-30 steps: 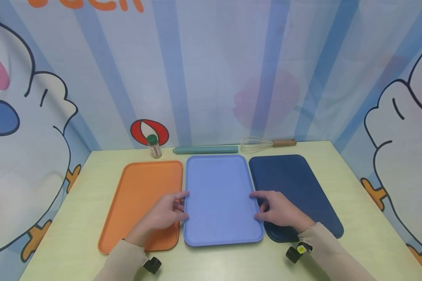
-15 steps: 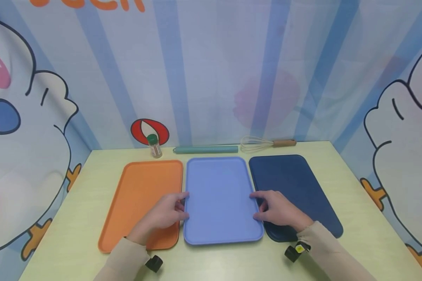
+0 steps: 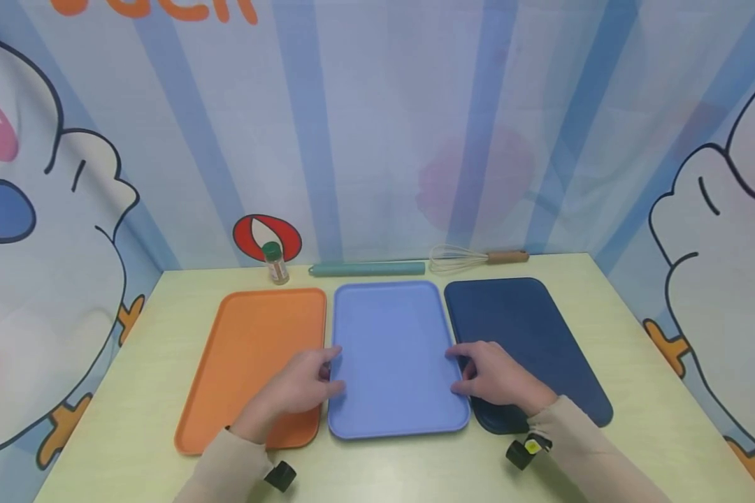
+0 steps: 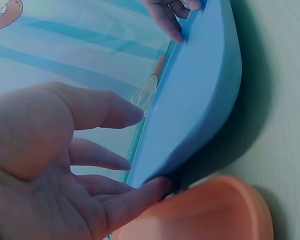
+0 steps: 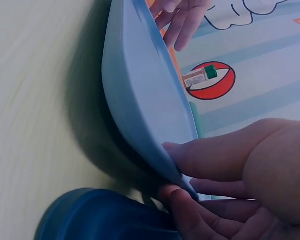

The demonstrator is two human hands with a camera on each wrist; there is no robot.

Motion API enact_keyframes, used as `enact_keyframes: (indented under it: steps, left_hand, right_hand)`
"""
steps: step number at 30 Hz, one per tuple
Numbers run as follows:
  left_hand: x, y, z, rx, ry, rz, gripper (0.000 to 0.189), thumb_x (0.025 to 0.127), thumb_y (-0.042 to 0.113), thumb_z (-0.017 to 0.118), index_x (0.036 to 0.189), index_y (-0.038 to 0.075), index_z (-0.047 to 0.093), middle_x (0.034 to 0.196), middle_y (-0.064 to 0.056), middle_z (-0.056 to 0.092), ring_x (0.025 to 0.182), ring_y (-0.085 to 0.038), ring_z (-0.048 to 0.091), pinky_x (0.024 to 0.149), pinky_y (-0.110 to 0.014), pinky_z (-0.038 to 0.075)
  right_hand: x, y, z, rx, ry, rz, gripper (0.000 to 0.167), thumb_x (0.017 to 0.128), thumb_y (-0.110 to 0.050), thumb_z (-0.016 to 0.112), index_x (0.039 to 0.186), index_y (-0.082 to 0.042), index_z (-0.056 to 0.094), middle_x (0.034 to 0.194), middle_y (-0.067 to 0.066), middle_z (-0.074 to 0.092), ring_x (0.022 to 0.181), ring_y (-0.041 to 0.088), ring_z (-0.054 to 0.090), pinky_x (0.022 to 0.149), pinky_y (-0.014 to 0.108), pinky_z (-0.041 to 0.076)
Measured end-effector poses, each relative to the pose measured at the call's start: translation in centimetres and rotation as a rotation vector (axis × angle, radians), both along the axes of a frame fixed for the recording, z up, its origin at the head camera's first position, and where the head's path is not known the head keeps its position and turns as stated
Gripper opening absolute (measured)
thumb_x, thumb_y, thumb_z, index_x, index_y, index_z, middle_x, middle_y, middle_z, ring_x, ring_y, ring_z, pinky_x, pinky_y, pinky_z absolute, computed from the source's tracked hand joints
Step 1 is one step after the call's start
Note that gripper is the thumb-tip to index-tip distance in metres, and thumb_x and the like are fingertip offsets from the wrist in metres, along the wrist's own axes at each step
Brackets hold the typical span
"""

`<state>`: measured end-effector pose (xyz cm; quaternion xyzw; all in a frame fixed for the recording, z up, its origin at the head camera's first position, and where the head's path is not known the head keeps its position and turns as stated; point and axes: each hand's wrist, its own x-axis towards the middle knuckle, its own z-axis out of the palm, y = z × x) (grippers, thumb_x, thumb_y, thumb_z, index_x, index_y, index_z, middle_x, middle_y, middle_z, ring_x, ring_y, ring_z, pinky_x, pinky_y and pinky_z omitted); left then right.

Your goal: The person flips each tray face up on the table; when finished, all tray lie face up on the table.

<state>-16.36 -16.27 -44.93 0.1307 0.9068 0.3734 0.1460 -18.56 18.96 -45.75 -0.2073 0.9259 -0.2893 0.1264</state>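
Observation:
A periwinkle-blue tray (image 3: 398,360) lies on the table between both hands. At its left side, my left hand (image 3: 297,383) has its thumb raised over the rim, apart from the surface in the left wrist view. One fingertip (image 4: 162,186) of that hand meets the tray's outer edge, while its other fingers are loosely extended. On the opposite side, my right hand (image 3: 500,376) pinches the rim, thumb (image 5: 182,156) on top and fingers against the outer side. Under the left hand is an orange tray (image 3: 270,321); a navy tray (image 3: 509,314) is under the right.
Along the table's back edge are a green-capped spice jar (image 3: 275,264), a teal rolling pin (image 3: 368,269) and a whisk (image 3: 478,258) with a wooden handle. A printed cloth backdrop (image 3: 377,126) rises right behind them. Pale tabletop (image 3: 390,471) shows in front of the trays.
The periwinkle tray's far edge has shifted slightly toward me. My left hand has moved a little to the right, its thumb and index finger now reaching over the rim. The right hand stays nearly still.

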Motion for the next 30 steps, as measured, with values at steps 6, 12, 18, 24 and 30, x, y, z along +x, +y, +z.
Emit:
enact_keyframes:
  steps: [6,12,18,24,30]
  left_hand:
    - [0.22,0.19,0.29,0.000,-0.025,0.002,0.067,0.096,0.012,0.075,0.153,-0.008,0.047,0.082,-0.007,0.055,0.070,-0.016,0.050,0.054,-0.026,0.039]
    - [0.40,0.13,0.40,0.018,-0.018,-0.005,0.068,0.097,0.012,0.074,0.154,-0.008,0.045,0.068,-0.001,0.041,0.060,-0.013,0.039,0.050,-0.024,0.031]
    - [0.57,0.11,0.52,0.022,-0.013,-0.004,0.067,0.097,0.013,0.074,0.154,-0.008,0.045,0.066,-0.001,0.041,0.058,-0.014,0.038,0.050,-0.025,0.030]
    - [0.61,0.14,0.54,0.012,-0.009,0.001,0.067,0.098,0.014,0.073,0.154,-0.009,0.045,0.065,0.000,0.039,0.056,-0.013,0.035,0.049,-0.025,0.029]
    - [0.64,0.25,0.79,-0.013,-0.024,-0.007,0.067,0.099,0.017,0.073,0.154,-0.009,0.045,0.064,0.000,0.037,0.054,-0.012,0.033,0.049,-0.024,0.028]
  right_hand:
    - [0.11,-0.22,0.27,0.016,0.003,-0.002,0.052,0.086,-0.011,0.087,0.133,0.001,0.068,0.079,-0.006,0.066,0.073,0.008,0.061,0.068,0.029,0.052]
    - [0.18,-0.23,0.38,0.015,0.004,0.003,0.052,0.085,-0.011,0.087,0.132,0.002,0.068,0.082,-0.005,0.068,0.076,0.007,0.062,0.069,0.030,0.053]
    - [0.18,-0.25,0.45,0.016,-0.005,0.004,0.054,0.085,-0.011,0.087,0.133,0.002,0.067,0.084,-0.004,0.069,0.078,0.008,0.063,0.071,0.031,0.054]
    - [0.15,-0.33,0.53,0.017,-0.021,0.002,0.056,0.085,-0.012,0.087,0.135,0.002,0.066,0.090,0.000,0.073,0.083,0.010,0.068,0.073,0.033,0.058]
    - [0.13,-0.33,0.55,0.021,-0.024,0.018,0.057,0.086,-0.013,0.087,0.136,0.003,0.066,0.093,0.002,0.075,0.084,0.011,0.070,0.075,0.034,0.059]
